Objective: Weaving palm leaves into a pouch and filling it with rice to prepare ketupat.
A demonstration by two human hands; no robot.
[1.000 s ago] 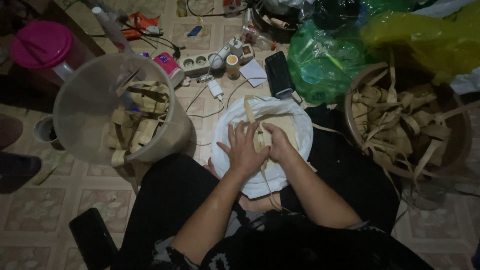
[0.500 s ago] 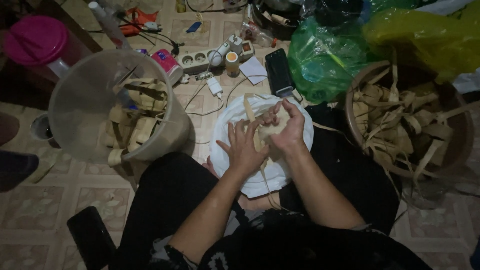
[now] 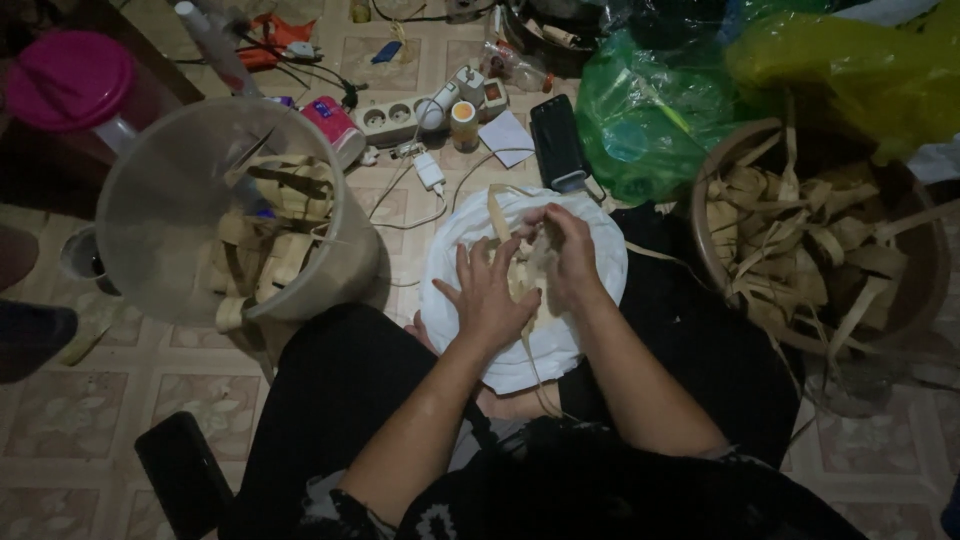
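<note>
A clear plastic bucket (image 3: 235,225) on the tiled floor (image 3: 60,400) holds woven palm-leaf pouches, and a round brown basket (image 3: 915,290) holds loose ones with trailing strips. Over a white plastic basin (image 3: 600,250) on the lap, the left hand (image 3: 490,295) lies spread while the right hand (image 3: 565,255) pinches a pale, half-woven leaf pouch (image 3: 522,275) between them.

Pink packet (image 3: 332,122) beside power strip (image 3: 392,120)
</note>
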